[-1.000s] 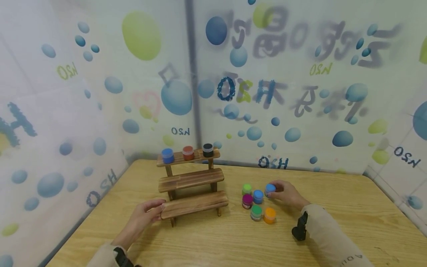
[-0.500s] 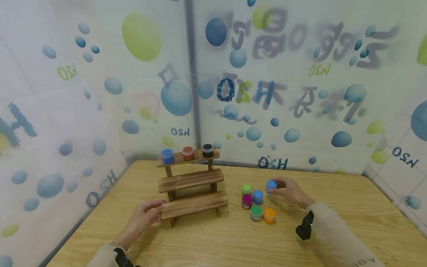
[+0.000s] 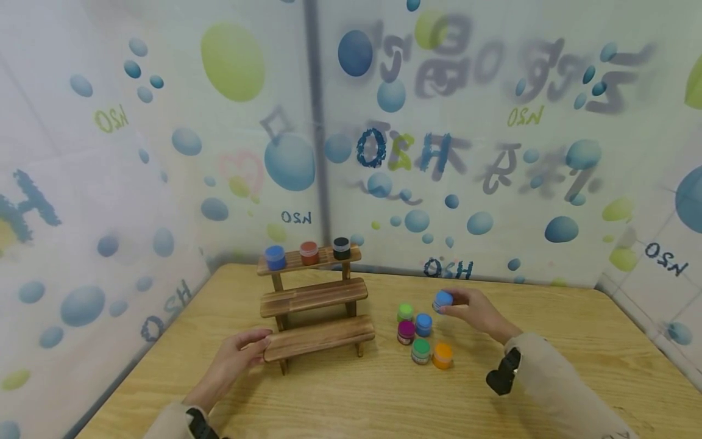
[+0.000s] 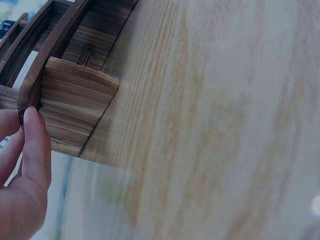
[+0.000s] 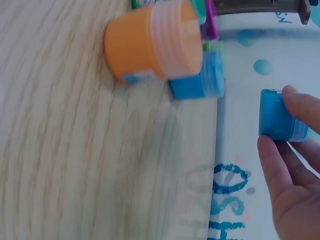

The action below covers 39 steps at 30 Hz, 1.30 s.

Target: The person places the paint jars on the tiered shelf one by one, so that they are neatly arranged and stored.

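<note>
A three-tier wooden stand [image 3: 318,339] is at the left of the table. My left hand [image 3: 237,358] pinches the left end of its lowest shelf; in the left wrist view thumb and fingers meet on the board's edge. Between the thumb and fingers of my right hand [image 3: 476,312] is a light blue paint jar [image 5: 276,115], raised off the table. Beside it stand several other jars: light green [image 3: 405,312], blue [image 3: 423,324], purple [image 3: 406,331], green [image 3: 421,350] and orange [image 3: 442,355]. The top shelf bears a dark blue jar [image 3: 275,257], a red jar [image 3: 309,252] and a black jar [image 3: 341,248].
The wooden table [image 3: 351,402] ends at the back against a pale sheet [image 3: 493,244] printed with bubbles and letters. More sheeting closes off the left and right sides. The stand's middle shelf [image 3: 315,297] bears no jars.
My right hand has lifted the light blue jar off the table, away from the other jars, then shifted slightly left with it, tilting it. The left hand and stand have stayed put.
</note>
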{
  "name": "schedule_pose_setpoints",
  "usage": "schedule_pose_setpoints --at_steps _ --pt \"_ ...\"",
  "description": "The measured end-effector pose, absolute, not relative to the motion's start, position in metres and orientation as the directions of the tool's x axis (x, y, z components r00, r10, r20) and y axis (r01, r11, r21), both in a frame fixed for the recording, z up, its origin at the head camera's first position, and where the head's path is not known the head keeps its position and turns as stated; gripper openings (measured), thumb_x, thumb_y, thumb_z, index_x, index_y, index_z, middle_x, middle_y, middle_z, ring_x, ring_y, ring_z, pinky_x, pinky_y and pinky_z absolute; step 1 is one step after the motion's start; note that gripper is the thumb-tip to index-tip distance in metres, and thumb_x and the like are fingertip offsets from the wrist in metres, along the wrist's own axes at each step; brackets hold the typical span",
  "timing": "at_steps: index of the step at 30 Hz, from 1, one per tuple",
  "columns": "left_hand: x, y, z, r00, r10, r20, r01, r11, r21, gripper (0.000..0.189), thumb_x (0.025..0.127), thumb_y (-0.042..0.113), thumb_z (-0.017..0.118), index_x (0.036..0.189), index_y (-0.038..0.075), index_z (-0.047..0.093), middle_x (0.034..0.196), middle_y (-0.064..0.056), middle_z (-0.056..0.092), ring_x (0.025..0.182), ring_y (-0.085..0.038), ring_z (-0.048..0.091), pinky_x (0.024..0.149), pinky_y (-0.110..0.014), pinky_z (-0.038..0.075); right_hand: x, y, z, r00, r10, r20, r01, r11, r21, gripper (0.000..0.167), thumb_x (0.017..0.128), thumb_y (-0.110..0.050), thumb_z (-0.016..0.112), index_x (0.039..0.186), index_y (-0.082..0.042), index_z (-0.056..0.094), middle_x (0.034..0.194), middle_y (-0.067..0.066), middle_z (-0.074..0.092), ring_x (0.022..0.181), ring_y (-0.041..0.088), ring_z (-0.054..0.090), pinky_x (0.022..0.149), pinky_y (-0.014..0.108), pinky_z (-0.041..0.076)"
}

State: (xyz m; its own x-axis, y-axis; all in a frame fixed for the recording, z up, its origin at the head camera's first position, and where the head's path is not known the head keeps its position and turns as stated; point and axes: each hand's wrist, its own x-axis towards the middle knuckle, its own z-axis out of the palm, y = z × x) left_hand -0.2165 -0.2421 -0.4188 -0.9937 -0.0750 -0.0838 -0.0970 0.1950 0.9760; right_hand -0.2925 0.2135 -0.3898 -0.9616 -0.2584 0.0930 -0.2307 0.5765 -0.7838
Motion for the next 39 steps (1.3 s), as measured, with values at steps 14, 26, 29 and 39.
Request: schedule_pose_setpoints --at_steps 14,26,29,39 --pt "-0.215 -0.240 -0.416 -0.993 -0.074 -0.090 -0.103 0.198 0.975 0.037 0.086 0.014 0.058 0.116 -0.008 0.052 0.118 -0.019 0.051 0.079 -0.013 0.057 0.065 -0.024 0.051 -0.280 0.182 -0.383 -0.904 -0.393 0.170 -0.352 0.458 -0.816 0.044 0.082 -0.020 0.065 0.116 0.005 0.053 0.105 0.014 0.059 0.093 0.026 0.056 0.080 0.035 0.048" --pt "-0.215 -0.240 -0.417 -0.995 -0.071 -0.075 -0.087 0.192 0.978 0.036 0.087 0.011 0.057 0.116 -0.009 0.052 0.117 -0.020 0.051 0.080 -0.015 0.058 0.065 -0.025 0.051 -0.275 0.153 -0.366 -0.866 -0.475 0.155 -0.396 0.463 -0.793 0.048 0.083 -0.027 0.063 0.122 -0.002 0.051 0.107 0.008 0.057 0.099 0.025 0.053 0.083 0.038 0.046" --pt "-0.214 -0.240 -0.418 -0.995 -0.071 -0.074 -0.087 0.197 0.977 0.036 0.087 0.011 0.057 0.116 -0.009 0.052 0.119 -0.021 0.050 0.082 -0.015 0.058 0.066 -0.025 0.051 -0.275 0.146 -0.363 -0.852 -0.500 0.155 -0.411 0.456 -0.789 0.049 0.083 -0.028 0.063 0.123 -0.004 0.050 0.109 0.007 0.057 0.100 0.024 0.053 0.084 0.039 0.045" --pt "-0.215 -0.240 -0.418 -0.995 -0.070 -0.066 -0.078 0.187 0.979 0.037 0.086 0.012 0.058 0.115 -0.009 0.052 0.114 -0.019 0.053 0.080 -0.016 0.058 0.066 -0.026 0.051 -0.271 0.122 -0.353 -0.798 -0.570 0.194 -0.488 0.424 -0.763 0.045 0.083 -0.021 0.063 0.120 0.002 0.051 0.106 0.008 0.058 0.097 0.022 0.054 0.086 0.041 0.044"
